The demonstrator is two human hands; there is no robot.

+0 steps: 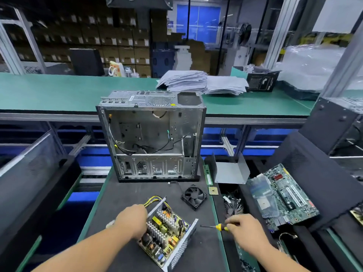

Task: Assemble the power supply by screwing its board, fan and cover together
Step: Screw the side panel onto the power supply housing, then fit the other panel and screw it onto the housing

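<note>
The power supply's open metal tray (182, 246) lies on the dark mat near me, with its board (164, 233) of heat sinks, coils and capacitors inside. My left hand (131, 220) rests on the tray's left side, by the yellow and black cable bundle (153, 200). My right hand (243, 229) grips a screwdriver (221, 227) with a yellow and black handle; its shaft points left and lies flat on the mat. The black fan (194, 196) sits loose behind the tray. A bent grey metal cover (229, 170) stands at the back right.
An empty computer case (151, 134) stands upright behind the work spot. To the right lie a motherboard (282, 195), a round cooler (233, 207), a memory stick (207, 175) and a small processor (213, 191). Stacked grey sheets (202, 81) sit on the green bench beyond.
</note>
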